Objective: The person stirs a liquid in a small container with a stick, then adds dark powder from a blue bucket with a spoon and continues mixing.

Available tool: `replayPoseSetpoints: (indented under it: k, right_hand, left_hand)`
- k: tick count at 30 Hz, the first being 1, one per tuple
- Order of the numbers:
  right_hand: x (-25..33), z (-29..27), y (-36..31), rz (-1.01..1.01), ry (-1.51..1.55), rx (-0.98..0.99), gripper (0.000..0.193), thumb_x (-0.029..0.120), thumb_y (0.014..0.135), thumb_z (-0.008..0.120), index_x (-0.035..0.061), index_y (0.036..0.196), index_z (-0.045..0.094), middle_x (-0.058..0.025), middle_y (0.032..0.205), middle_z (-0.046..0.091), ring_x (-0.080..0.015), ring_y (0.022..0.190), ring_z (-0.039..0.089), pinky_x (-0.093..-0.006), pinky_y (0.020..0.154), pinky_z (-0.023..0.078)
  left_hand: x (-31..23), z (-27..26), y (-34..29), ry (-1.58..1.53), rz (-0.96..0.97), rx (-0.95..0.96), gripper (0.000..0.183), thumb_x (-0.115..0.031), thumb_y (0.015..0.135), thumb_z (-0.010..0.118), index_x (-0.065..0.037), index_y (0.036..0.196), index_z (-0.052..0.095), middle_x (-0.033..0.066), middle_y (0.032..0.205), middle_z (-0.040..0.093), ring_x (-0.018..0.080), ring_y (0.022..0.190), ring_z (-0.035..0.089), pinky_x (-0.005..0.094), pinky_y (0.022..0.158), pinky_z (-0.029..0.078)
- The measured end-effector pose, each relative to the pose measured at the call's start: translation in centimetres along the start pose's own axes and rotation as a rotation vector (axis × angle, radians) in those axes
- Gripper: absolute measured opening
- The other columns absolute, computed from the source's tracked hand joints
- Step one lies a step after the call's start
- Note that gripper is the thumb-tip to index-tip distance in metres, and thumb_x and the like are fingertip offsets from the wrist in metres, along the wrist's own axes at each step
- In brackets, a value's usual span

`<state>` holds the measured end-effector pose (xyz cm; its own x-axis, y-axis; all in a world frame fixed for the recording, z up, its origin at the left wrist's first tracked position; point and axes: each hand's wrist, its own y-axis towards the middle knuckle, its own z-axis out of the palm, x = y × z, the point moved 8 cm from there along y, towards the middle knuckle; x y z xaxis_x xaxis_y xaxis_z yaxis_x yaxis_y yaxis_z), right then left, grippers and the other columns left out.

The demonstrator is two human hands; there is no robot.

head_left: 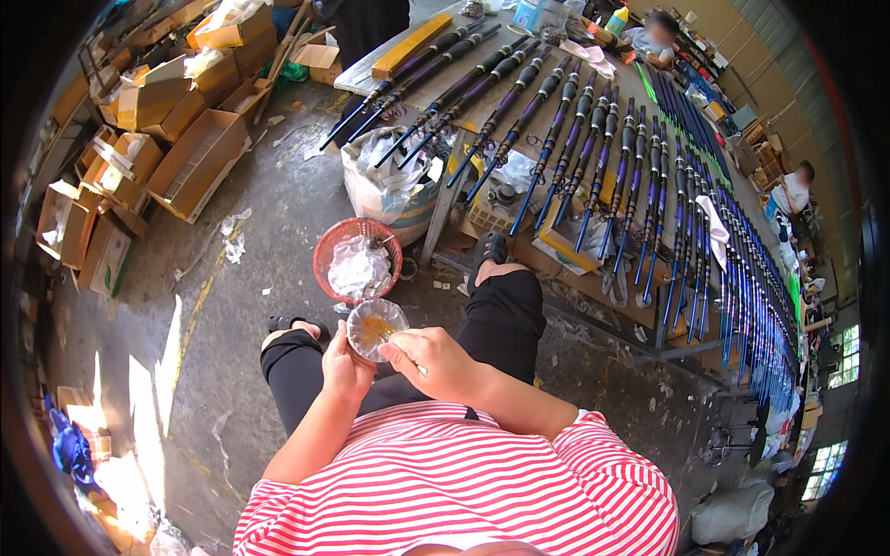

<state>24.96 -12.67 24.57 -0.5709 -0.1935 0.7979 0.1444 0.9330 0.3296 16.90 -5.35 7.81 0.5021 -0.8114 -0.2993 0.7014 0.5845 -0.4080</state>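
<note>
My left hand is closed around the near left side of a small clear plastic cup, held above my lap. An amber, streaky substance shows inside it. My right hand is closed at the cup's right rim, its fingers pinching a thin pale stick whose end pokes out below them. Whether the stick's other end touches the amber substance I cannot tell. Just beyond the cup, a red plastic basket with crumpled white material stands on the floor.
Many fishing rods lie side by side on a long table to the right, tips jutting over its near edge. A large bag stands by a table leg. Cardboard boxes crowd the far left. Two people are beyond the table.
</note>
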Motion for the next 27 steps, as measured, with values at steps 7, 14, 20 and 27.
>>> replayPoseSetpoints:
  k: [7,14,20,27]
  right_hand:
    - [-0.4,-1.1,0.3,0.106,-0.073,0.031,0.022,0.015,0.09,0.053,-0.0002,0.074,0.056,-0.0159,0.065,0.058,-0.0334,0.061,0.059,-0.039,0.053,0.045]
    - [-1.5,-0.8,-0.2,0.286,0.01,0.115,0.028,0.015,0.091,0.052,0.0,0.067,0.053,-0.013,0.061,0.055,-0.0287,0.056,0.057,-0.036,0.051,0.043]
    - [0.2,0.6,-0.1,0.098,0.024,0.179,0.026,0.013,0.09,0.054,-0.0001,0.068,0.053,-0.0127,0.06,0.054,-0.0293,0.056,0.056,-0.0359,0.05,0.042]
    - [1.4,1.0,0.1,-0.004,-0.027,0.128,0.026,0.013,0.09,0.053,0.0001,0.067,0.053,-0.0133,0.061,0.053,-0.0293,0.057,0.056,-0.0363,0.051,0.042]
  left_hand:
    - [0.8,-0.1,-0.1,0.012,-0.019,0.046,0.04,-0.03,0.1,0.03,-0.002,0.12,0.049,0.0115,0.12,0.056,0.0264,0.114,0.051,0.042,0.101,0.036]
    - [-0.7,-0.1,-0.8,-0.024,0.015,-0.032,0.038,-0.029,0.1,0.031,-0.001,0.118,0.049,0.0105,0.117,0.058,0.024,0.11,0.054,0.0401,0.098,0.04]
    - [-1.2,0.5,-0.9,0.0,0.058,-0.012,0.038,-0.029,0.1,0.029,-0.002,0.116,0.051,0.01,0.115,0.059,0.0232,0.108,0.056,0.0394,0.096,0.042]
    - [0.0,0.1,-0.9,-0.029,0.003,-0.043,0.038,-0.029,0.1,0.029,-0.002,0.116,0.05,0.0103,0.115,0.059,0.0235,0.108,0.056,0.0398,0.097,0.042]
